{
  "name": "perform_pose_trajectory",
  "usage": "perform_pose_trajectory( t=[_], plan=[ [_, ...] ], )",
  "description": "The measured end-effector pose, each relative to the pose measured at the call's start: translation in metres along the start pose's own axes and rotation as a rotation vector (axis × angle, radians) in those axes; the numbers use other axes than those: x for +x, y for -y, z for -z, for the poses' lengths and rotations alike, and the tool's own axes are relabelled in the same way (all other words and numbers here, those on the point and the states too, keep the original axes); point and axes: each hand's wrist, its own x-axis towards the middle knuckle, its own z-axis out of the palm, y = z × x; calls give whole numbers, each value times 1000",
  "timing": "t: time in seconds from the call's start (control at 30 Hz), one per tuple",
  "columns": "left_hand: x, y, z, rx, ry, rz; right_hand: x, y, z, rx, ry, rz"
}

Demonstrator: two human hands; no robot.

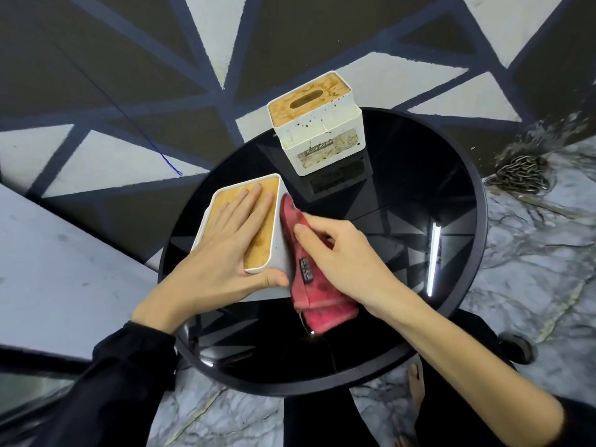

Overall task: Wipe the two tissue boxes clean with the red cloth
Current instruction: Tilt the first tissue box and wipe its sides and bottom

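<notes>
From the head camera, a round black glossy table [451, 195] carries two white tissue boxes with wooden lids. The nearer tissue box [240, 221] sits at the table's left edge, turned at an angle. The person's left hand [225, 250] lies flat on its wooden lid, fingers [258, 204] straight and spread a little, the thumb laid along the box's near white corner. Just to the right, the right hand [338, 253] grips the red cloth [309, 285], its fingers curled round the bunched fabric and pressing it against the box's white right side. The cloth's loose end trails toward the person over the table.

The farther tissue box [317, 124] stands upright at the table's far edge, apart from both hands, dark specks and brownish stains on its white front. A chain [522, 172] lies heaped on the marble floor [532, 285] at right.
</notes>
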Motion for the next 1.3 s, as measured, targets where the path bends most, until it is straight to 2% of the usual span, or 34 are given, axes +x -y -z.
perform_pose_trajectory(
  t=[0.17,0.37,0.6,0.87,1.0,1.17,1.3],
  plan=[
    [-1,0,-1,10,-12,-5,7,1,-4,-42,-68,19],
    [0,3,-2,22,3,-2,-45,-1,-9,-60,42,-8],
    [1,7,-4,42,-11,-43,-7,8,-6,-67,-59,76],
    [1,7,-3,48,-3,-30,-53,6,-13,-51,31,45],
    [1,7,-3,44,-6,-33,-41,4,-12,-79,-30,58],
    [1,7,-3,27,-2,-30,-11,3,-6,-22,-19,-93],
    [0,5,-2,27,2,-23,-22,5,-3,-95,23,-91]
  ],
)
